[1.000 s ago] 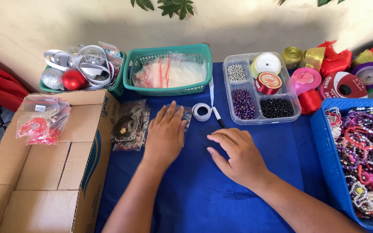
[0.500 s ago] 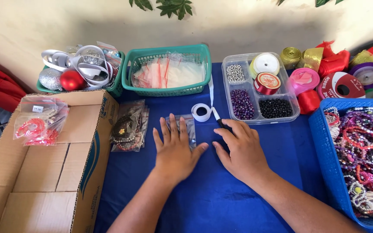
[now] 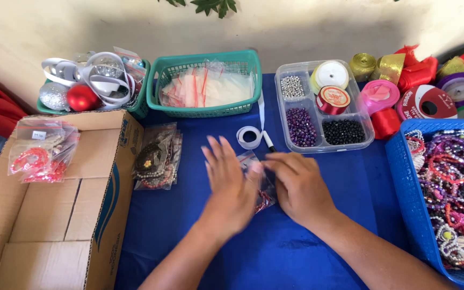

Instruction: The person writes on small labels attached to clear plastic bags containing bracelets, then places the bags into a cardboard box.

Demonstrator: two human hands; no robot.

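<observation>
My left hand (image 3: 231, 185) lies flat on a small clear plastic bag (image 3: 264, 189) with something red inside, on the blue tablecloth (image 3: 275, 252). Its fingers are spread. My right hand (image 3: 300, 185) rests on the same bag from the right, with fingertips curled at its top edge. Most of the bag is hidden under both hands. A roll of clear tape (image 3: 249, 137) and a black marker (image 3: 269, 142) lie just beyond my fingers.
A cardboard box (image 3: 55, 215) carrying bagged red jewellery (image 3: 41, 153) sits left, with more bagged pieces (image 3: 157, 158) beside it. Behind are a green basket of empty bags (image 3: 206, 83), a bead tray (image 3: 323, 107), ribbon rolls (image 3: 425, 102) and ornaments (image 3: 84, 86). A blue basket of bracelets (image 3: 447, 188) stands right.
Both hands slid together toward the middle of the cloth and now cover the small plastic bag between them; the left hand moved right and nearer.
</observation>
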